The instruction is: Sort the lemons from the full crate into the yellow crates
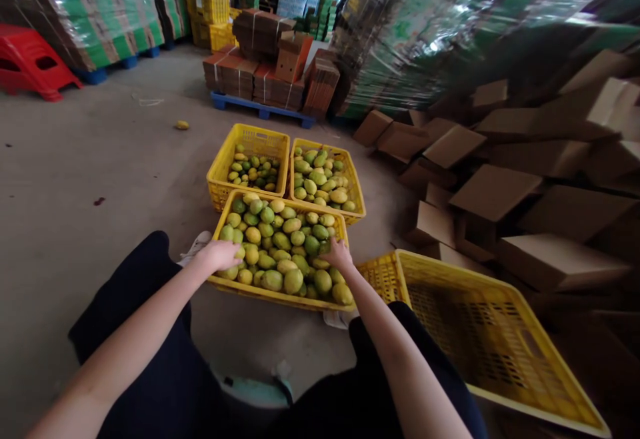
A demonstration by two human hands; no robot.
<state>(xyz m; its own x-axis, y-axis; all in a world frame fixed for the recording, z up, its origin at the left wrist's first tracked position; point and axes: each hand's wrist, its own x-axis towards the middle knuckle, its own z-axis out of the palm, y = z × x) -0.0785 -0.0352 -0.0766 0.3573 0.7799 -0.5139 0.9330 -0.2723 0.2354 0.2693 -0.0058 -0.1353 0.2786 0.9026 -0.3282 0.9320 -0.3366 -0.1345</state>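
Observation:
A yellow plastic crate [280, 297] full of green and yellow lemons [281, 241] stands on the floor between my feet. My left hand [223, 255] is closed over its left rim, with the fingertips inside against the fruit. On the opposite side my right hand [339, 255] grips the right rim in the same way, fingers partly among the lemons. Just beyond, touching or nearly touching this crate, are two more yellow crates: the left crate [216, 182] is partly filled with smaller-looking lemons, and the right crate [356, 182] holds larger ones.
Another yellow crate [450, 265] stands close by my right leg, its mesh walls showing inside. Cardboard boxes [495, 192] lie heaped along the right. Ahead, a blue pallet [240, 105] bears flattened cartons. One lemon [181, 125] lies on the floor, and a red stool [30, 59] stands far left.

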